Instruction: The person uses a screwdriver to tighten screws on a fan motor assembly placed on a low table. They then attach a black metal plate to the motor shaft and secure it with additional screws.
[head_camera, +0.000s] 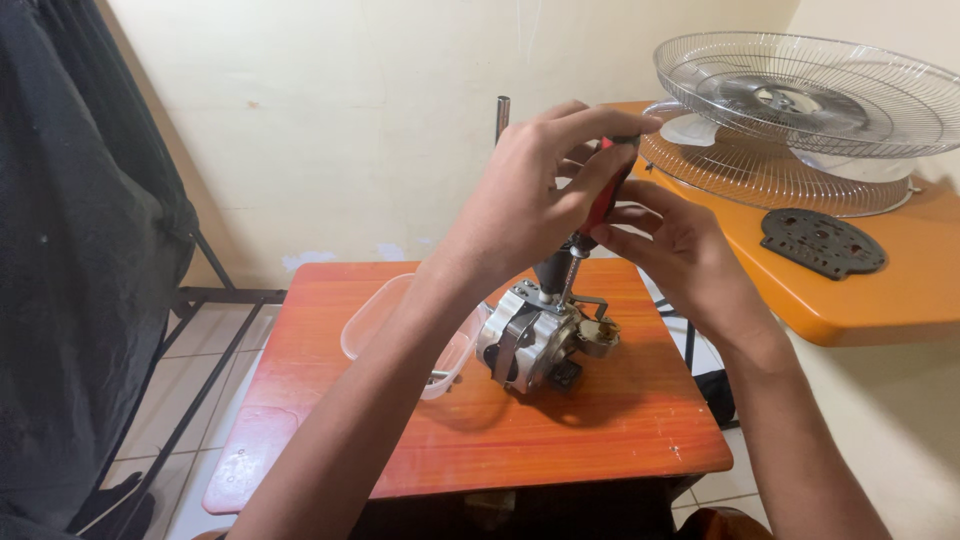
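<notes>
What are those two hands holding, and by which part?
Both hands, left and right, grip a red-handled screwdriver by its handle; its tip stands on the fan motor.

red-handled screwdriver (598, 208) upright, tip on silver fan motor (535, 340), motor resting on orange table

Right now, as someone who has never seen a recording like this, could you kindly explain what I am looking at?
This is one view from a camera worn on a person's head, looking down at their own bare hands. The left hand and right hand together hold a red-handled screwdriver upright, its tip on a small metal fan motor. The motor sits on a little orange-red table beside a clear plastic tub. On the orange counter at right lie wire fan guards and a dark perforated plate.
</notes>
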